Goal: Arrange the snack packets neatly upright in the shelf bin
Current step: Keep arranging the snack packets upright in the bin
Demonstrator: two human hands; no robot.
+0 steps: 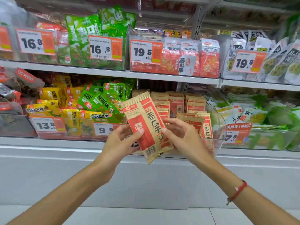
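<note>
- Head view: left hand [123, 140] and right hand [178, 135] pinch a tilted sunflower-seed packet [146, 125] before the clear bin [217, 127].
- Pushed in crooked, it probably topples the upright packets [194, 103] there.

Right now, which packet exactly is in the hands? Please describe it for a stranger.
Look at the lower shelf's clear plastic bin of tan-and-red paper packets. In front of it, both hands pinch one tan-and-red packet. Unlike its upright neighbours, it is tilted and outside the bin.
</note>
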